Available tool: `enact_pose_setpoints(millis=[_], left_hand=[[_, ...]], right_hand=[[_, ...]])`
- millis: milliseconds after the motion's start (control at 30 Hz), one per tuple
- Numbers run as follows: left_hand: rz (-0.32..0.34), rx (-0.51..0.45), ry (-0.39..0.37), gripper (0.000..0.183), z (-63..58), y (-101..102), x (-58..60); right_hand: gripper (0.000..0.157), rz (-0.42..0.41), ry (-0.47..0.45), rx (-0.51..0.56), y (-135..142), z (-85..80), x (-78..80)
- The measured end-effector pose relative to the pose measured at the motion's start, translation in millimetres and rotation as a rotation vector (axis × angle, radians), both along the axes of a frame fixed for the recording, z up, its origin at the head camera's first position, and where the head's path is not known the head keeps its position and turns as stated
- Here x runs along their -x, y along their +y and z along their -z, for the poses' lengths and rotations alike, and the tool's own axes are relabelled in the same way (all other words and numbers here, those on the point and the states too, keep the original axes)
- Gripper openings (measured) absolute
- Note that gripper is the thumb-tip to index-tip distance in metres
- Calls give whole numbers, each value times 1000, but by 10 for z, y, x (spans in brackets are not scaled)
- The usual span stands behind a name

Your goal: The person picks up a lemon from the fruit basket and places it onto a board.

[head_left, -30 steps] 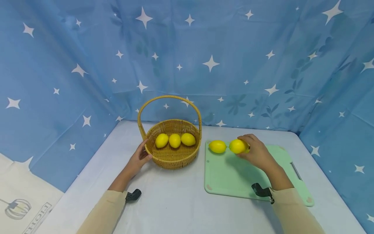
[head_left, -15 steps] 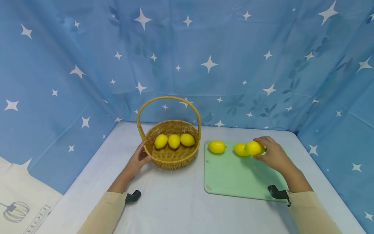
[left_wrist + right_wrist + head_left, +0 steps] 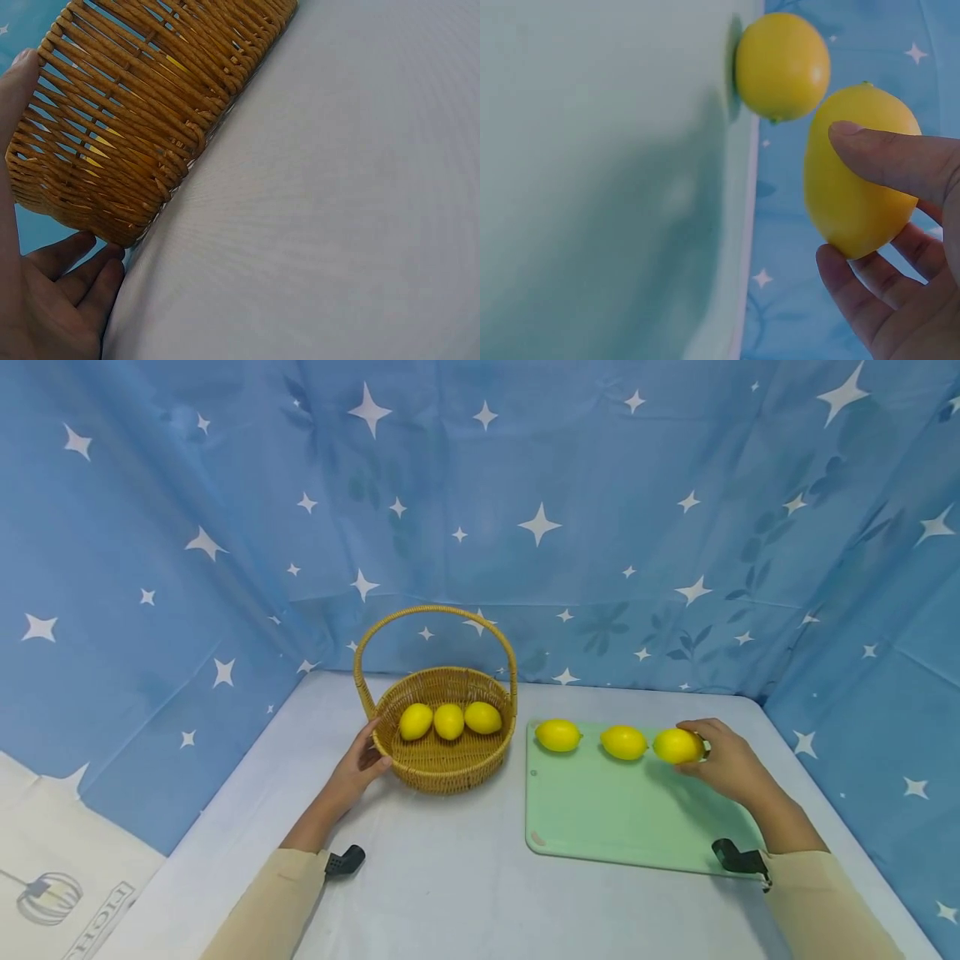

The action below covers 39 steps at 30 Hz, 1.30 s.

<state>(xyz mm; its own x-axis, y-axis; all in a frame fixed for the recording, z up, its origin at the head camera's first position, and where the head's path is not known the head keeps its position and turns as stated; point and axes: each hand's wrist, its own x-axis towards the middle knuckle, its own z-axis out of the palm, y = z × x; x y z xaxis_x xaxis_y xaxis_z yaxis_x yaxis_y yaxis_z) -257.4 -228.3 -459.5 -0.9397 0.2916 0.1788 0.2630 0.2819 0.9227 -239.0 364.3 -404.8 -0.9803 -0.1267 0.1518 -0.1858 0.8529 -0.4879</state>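
Note:
My left hand (image 3: 358,770) rests against the left side of a wicker basket (image 3: 446,783), thumb and fingers spread along its outside. In the left wrist view the fingertips (image 3: 112,255) touch the basket's lower edge. Inside the basket lie three yellow lemons (image 3: 448,722) in a row. My right hand (image 3: 729,763) grips another lemon (image 3: 678,747) between thumb and fingers, over the back right part of a green cutting board (image 3: 600,814). Two lemons rest on the board's back edge, a left lemon (image 3: 558,736) and a middle lemon (image 3: 624,742), the latter close beside the held one.
A white cloth (image 3: 450,877) covers the table. Blue curtains (image 3: 480,527) with white stars hang behind it and at both sides. The basket's tall arched handle (image 3: 433,608) stands upright over the lemons.
My right hand has carried its lemon to the right along the board, uncovering the middle lemon, which it overlapped half a second ago. The left hand and basket have stayed in place.

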Motion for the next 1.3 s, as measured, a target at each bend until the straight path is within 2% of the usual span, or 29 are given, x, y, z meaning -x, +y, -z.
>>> enact_pose_setpoints(millis=[333, 700, 967, 1300], left_hand=[[-24, 3, -31, 77, 5, 11, 3], [-25, 17, -15, 75, 17, 13, 17], [-39, -4, -12, 77, 277, -58, 178], [-49, 0, 16, 75, 307, -57, 172]], right_hand=[[68, 14, -44, -13, 181, 107, 80], [68, 45, -82, -18, 291, 200, 145], [69, 57, -92, -38, 414, 238, 243], [70, 52, -103, -33, 504, 280, 359]])
